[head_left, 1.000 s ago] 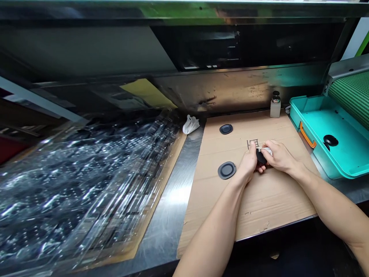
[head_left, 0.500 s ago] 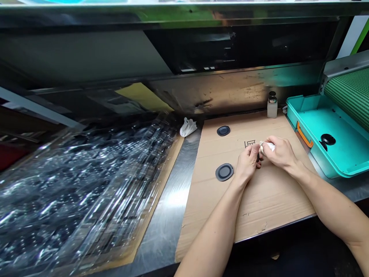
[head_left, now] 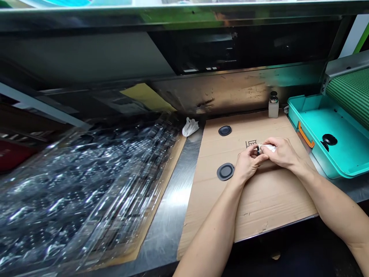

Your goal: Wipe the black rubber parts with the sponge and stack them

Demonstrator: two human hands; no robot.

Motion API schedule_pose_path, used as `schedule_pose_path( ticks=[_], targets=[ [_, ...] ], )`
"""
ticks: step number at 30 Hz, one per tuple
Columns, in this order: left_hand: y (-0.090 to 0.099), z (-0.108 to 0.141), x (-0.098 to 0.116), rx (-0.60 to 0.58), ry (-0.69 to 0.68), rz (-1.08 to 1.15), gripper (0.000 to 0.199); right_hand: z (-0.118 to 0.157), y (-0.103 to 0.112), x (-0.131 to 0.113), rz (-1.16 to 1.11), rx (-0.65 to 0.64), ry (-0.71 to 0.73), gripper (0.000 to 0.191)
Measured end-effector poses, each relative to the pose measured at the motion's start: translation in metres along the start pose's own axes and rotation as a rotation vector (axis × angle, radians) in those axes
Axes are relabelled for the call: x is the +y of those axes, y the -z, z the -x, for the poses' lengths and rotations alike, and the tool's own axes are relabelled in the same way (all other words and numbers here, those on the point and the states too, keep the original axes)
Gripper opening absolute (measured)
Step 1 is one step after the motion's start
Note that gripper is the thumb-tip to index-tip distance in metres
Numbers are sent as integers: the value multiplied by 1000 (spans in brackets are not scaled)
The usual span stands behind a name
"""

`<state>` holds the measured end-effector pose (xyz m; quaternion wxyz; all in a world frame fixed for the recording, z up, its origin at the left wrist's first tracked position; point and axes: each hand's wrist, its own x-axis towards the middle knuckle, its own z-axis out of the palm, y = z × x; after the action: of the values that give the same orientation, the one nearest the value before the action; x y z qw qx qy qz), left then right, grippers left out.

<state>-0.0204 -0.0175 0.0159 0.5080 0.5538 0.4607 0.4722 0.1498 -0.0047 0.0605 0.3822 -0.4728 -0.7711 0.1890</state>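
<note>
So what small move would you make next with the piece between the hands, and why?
Probably a slight turn of the black part in the left hand, bringing its flat face towards the white wad in the right hand. The part looks nearly edge-on, and the wad is right beside it; whether they touch is hard to tell.

- Your left hand [head_left: 248, 163]: one, bare, ungloved; slim fingers, narrow wrist.
- Your right hand [head_left: 281, 154]: one, bare, ungloved; fingers partly curled out of sight.
- Your left forearm [head_left: 216, 223]: bare, smooth, widening from wrist toward elbow.
- Your right forearm [head_left: 325, 196]: bare, likewise tapered, wrist unadorned.
- Your clothing: indistinguishable in the dark lower area.
</note>
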Motion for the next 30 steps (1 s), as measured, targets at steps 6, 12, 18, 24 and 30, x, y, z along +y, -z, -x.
schedule_pose_path(
  ticks=[6,12,18,24,30],
  targets=[
    [-10,3,14,0,136,255,73,-3,3,0,14,182,-105,23],
    [-9,1,23,-50,364,600,75,-2,2,-5,-99,147,-158,23],
    [-16,3,15,-76,295,510,73,2,-6,-4,-28,13,-32,21],
    [-17,3,11,-12,253,357,74,1,3,-2,95,-124,-33,22],
    [-1,0,22,38,335,603,74,-1,8,2,95,74,-108,22]
  ],
)
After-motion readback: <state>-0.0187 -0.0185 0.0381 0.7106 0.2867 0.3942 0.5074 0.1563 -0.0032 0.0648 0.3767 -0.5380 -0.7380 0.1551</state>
